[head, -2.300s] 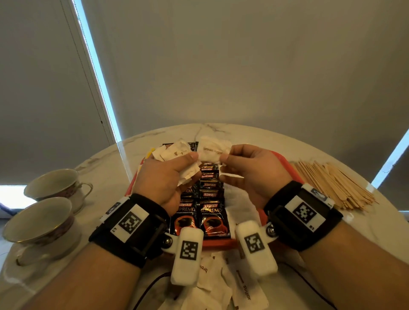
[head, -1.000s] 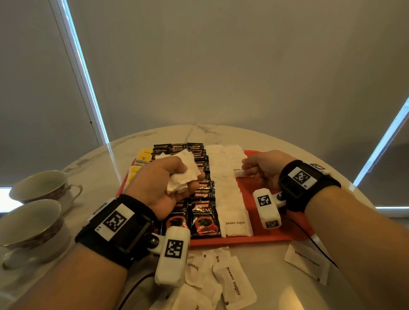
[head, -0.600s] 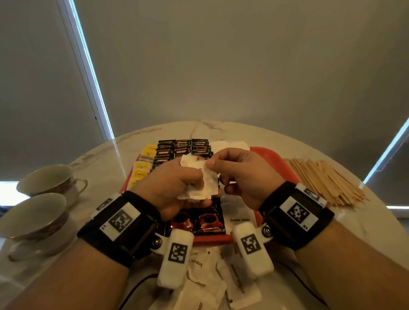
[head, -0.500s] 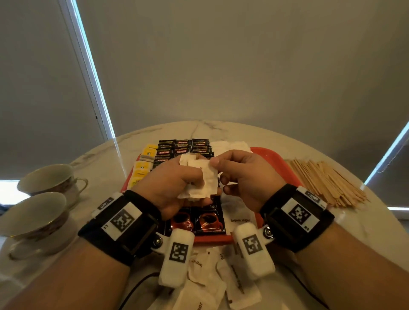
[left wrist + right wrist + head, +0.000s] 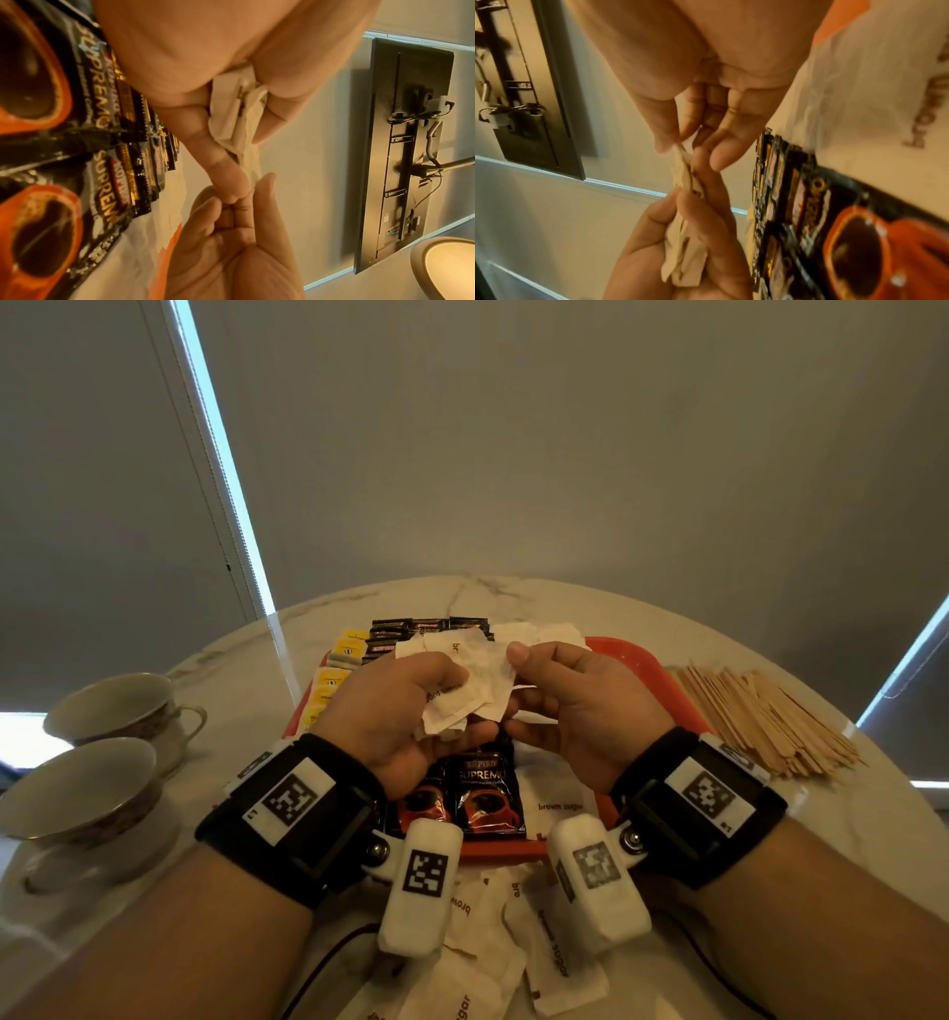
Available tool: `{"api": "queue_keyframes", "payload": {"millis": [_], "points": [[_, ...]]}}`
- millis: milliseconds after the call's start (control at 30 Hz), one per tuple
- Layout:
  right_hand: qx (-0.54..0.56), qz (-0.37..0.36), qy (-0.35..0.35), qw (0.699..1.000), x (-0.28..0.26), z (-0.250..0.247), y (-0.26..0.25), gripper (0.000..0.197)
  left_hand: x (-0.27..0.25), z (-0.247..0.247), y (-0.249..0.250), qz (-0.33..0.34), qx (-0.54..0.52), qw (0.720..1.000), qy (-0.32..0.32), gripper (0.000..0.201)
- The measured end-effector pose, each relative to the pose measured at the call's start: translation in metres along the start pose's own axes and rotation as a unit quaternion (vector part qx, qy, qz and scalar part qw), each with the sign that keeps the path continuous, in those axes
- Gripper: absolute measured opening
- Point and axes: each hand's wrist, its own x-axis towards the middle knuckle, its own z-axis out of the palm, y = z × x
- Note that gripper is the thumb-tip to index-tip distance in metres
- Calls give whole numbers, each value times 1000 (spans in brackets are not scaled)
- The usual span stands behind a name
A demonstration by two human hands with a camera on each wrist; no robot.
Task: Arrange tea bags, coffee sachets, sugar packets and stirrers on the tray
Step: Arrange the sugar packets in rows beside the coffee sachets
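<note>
Two teacups (image 5: 102, 752) stand at the left edge of the round marble table (image 5: 246, 690). Next, the red tray (image 5: 662, 690) carries yellow tea bags (image 5: 336, 670) in its left column, black coffee sachets (image 5: 488, 793) in the middle and white sugar packets (image 5: 560, 806) beside them. Above the tray, the left hand (image 5: 395, 711) has its grip closed around a bunch of sugar packets (image 5: 462, 695). The right hand (image 5: 580, 706) pinches one packet of this bunch between thumb and fingers. More packets (image 5: 513, 963) lie loose on the table in front of the tray. At the right, a pile of wooden stirrers (image 5: 760, 716) lies on the table beside the tray.
</note>
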Motion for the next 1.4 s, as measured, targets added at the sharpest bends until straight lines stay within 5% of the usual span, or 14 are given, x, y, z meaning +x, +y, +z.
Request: {"api": "queue_keyframes", "payload": {"millis": [400,667,800,900,1000,1233,1400], "points": [[-22,-8,23,999,0,-1,0,14,2,-1,-5,24,59,998,-8,27],[46,-4,47,998,2,-2,-1,13,14,-12,3,28,-10,997,75,32],[72,-18,42,996,2,-1,1,12,15,-13,2,33,9,997,66,25],[83,-41,41,995,2,1,3,13,9,-9,0,30,32,999,0,20],[61,-55,49,995,2,4,6,17,5,-7,-5,47,78,994,-60,47],[-14,-18,12,1000,0,4,5,34,12,-14,-8,121,166,979,-14,38],[-48,-15,33,998,-2,3,4,9,11,-14,-8,137,189,972,-31,33]]}}
